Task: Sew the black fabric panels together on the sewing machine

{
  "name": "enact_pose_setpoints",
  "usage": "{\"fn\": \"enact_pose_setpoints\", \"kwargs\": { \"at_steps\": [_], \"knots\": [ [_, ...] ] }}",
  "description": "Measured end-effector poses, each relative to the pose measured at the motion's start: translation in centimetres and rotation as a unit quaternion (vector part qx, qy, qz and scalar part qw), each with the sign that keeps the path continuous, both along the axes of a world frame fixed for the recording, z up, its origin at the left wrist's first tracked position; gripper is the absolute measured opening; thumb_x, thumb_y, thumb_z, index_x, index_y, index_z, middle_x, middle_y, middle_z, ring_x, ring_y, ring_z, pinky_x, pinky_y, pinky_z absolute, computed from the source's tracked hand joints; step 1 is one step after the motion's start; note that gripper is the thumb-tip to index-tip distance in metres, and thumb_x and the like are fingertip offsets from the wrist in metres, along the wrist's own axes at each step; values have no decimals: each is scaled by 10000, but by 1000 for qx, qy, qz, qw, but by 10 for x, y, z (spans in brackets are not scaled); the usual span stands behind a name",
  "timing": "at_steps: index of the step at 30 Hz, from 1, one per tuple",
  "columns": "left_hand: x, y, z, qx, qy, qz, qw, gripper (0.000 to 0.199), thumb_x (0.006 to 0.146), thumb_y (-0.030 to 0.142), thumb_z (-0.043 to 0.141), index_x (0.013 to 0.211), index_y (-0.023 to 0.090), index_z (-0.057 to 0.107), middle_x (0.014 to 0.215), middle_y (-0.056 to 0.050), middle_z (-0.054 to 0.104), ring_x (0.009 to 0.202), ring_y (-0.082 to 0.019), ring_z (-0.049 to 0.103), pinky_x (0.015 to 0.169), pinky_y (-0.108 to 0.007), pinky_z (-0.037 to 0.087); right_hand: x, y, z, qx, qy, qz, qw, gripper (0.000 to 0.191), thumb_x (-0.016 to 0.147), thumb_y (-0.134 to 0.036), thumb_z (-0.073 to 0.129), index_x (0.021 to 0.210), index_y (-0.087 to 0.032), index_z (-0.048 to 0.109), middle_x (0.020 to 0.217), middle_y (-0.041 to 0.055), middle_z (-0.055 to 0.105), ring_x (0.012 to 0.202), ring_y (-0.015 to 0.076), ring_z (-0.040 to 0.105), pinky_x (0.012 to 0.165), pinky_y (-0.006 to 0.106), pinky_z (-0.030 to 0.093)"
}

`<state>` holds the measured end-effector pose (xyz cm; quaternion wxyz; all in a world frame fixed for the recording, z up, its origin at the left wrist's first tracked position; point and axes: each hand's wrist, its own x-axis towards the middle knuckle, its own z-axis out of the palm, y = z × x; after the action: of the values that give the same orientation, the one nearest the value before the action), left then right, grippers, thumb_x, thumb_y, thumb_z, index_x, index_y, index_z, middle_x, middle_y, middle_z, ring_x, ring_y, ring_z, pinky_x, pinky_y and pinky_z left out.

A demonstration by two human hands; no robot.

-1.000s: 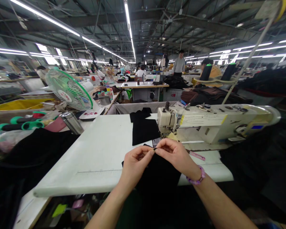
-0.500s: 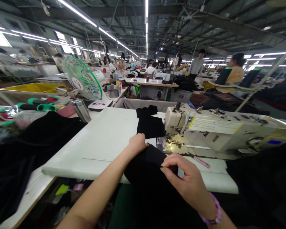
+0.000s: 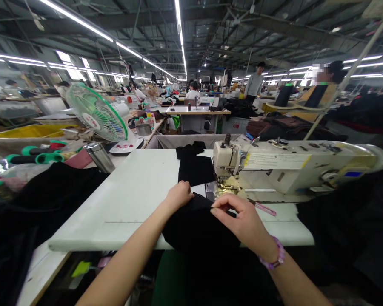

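Pale table (image 3: 124, 195): black cloth (image 3: 201, 225) over front edge, black pieces (image 3: 195, 171), sewing machine (image 3: 271, 161), pink-handled snips (image 3: 266, 208).

Sewing machine (image 3: 281, 163) as reference: held fabric (image 3: 198, 225) front-left; snips (image 3: 265, 208) in front; cloth panel (image 3: 196, 171) immediately left; flask (image 3: 100, 157), fan (image 3: 95, 111) farther left; another table (image 3: 194, 112) behind-left.

Lost the near end of the black cloth (image 3: 194, 225) in darkness. Saw both forearms (image 3: 130, 243) cut off at the view's near edge. Could not read the blurred lettering on the sewing machine's (image 3: 292, 187) label (image 3: 274, 162).
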<state>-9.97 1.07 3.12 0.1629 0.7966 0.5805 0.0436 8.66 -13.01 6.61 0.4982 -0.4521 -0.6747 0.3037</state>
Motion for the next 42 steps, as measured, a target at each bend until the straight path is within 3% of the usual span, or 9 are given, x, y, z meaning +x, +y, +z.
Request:
{"fn": "enact_pose_setpoints", "kwargs": {
  "at_steps": [6, 9, 12, 15, 18, 23, 30, 34, 42],
  "knots": [
    [7, 9, -5, -57, -17, 4, 998, 202, 918, 329, 640, 995, 143, 655, 998, -57, 678, 890, -189, 657, 811, -384, 551, 2, -1, 1, 2, 0, -1, 1000, 58, 873, -228, 655, 816, -222, 667, 791, -21, 636, 725, 131, 570, 686, 230, 450],
    [10, -2, 7, -29, -90, -4, 996, 79, 851, 216, 654, 810, 149, 643, 841, -44, 677, 822, -196, 658, 759, -335, 519, 4, -2, 1, -3, 2, -5, 1000, 52, 870, -232, 658, 820, -220, 666, 803, -18, 644, 733, 131, 578, 689, 230, 454],
    [12, -23, 28, -11, -180, -26, 983, 83, 827, 254, 612, 846, 174, 629, 794, -17, 676, 739, -173, 653, 670, -281, 498, 3, -1, 1, -11, 10, -12, 1000, 45, 856, -231, 663, 814, -217, 669, 783, -20, 641, 710, 128, 575, 671, 227, 457],
    [13, -45, 46, -62, -336, -54, 938, 273, 792, 330, 638, 1020, 180, 627, 813, -9, 693, 705, -155, 650, 658, -268, 503, 0, 2, 2, -27, 43, -10, 999, 59, 843, -252, 664, 801, -211, 669, 749, -21, 643, 681, 126, 578, 643, 226, 462],
    [13, -61, 55, -118, -449, -67, 883, 267, 745, 343, 687, 951, 173, 686, 829, -32, 718, 753, -168, 652, 716, -283, 496, -1, 7, 1, -61, 81, -15, 995, 90, 831, -295, 674, 812, -208, 677, 732, -19, 654, 659, 129, 583, 626, 232, 468],
    [13, -69, 57, -123, -447, -47, 885, 175, 746, 348, 693, 763, 175, 713, 742, -12, 695, 706, -152, 604, 706, -275, 462, 1, 16, -4, -114, 96, -33, 988, 152, 798, -347, 696, 807, -196, 683, 737, -4, 676, 675, 148, 605, 648, 261, 484],
    [15, -71, 53, -157, -476, -10, 865, 277, 696, 325, 732, 928, 174, 740, 874, -35, 740, 793, -175, 638, 771, -294, 474, 4, 21, -10, -106, 96, -50, 988, 174, 784, -366, 705, 799, -195, 680, 772, 3, 691, 731, 165, 627, 717, 290, 491],
    [17, -73, 52, -146, -451, 5, 880, 222, 711, 362, 710, 819, 175, 760, 760, -17, 707, 721, -162, 599, 716, -281, 443, 3, 23, -11, -108, 103, -59, 987, 184, 779, -375, 703, 785, -193, 675, 764, 5, 695, 721, 167, 625, 710, 299, 494],
    [20, -76, 52, -173, -481, 34, 859, 273, 657, 403, 744, 798, 169, 747, 750, -26, 682, 691, -154, 554, 655, -262, 404, 2, 24, -11, -112, 109, -62, 986, 205, 778, -391, 705, 785, -191, 662, 773, 18, 705, 732, 176, 647, 715, 307, 515]
  ]
}}
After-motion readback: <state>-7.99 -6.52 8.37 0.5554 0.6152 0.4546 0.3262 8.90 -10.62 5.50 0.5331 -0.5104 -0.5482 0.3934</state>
